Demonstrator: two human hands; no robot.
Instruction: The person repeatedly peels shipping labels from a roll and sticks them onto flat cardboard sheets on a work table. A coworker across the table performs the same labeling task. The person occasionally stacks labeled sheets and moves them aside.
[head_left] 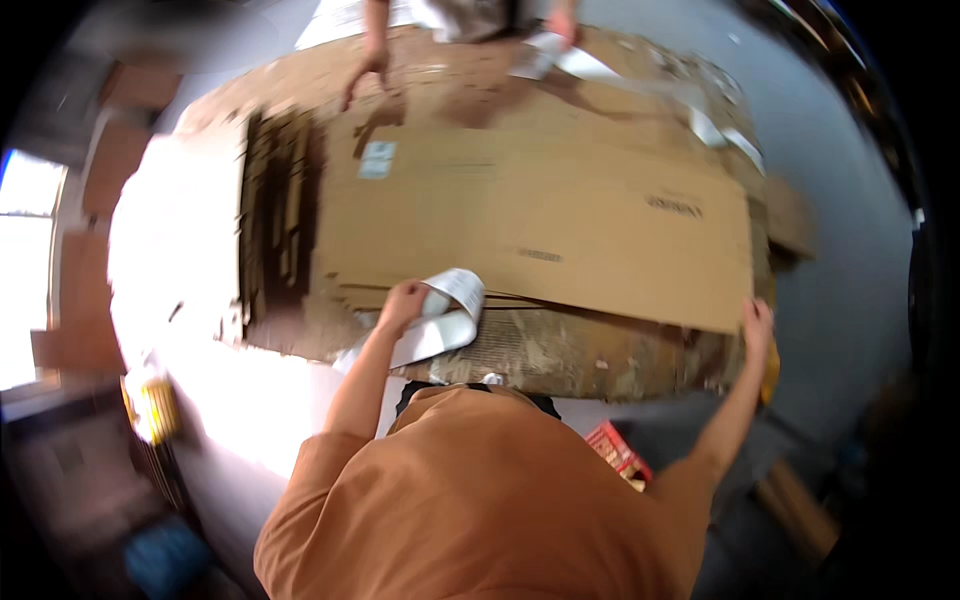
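A large flattened cardboard box [590, 225] lies across the table in front of me, with a pale label [377, 160] near its far left corner. At its near right corner, my right hand [758, 325] is closed on the edge. My left hand [403, 306] pinches a looped strip of white labels [460, 325] by the near left edge of the cardboard; its tail hangs toward the table's front. Other cardboard layers show beneath the top sheet.
Across the table, a person's hand [368, 75] hovers over the cardboard, and their other hand [563, 27] holds a white strip [590, 66]. A stack of folded cardboard [280, 200] stands at the left. The worn table top [610, 355] has ragged edges. A red box [618, 452] sits below, right.
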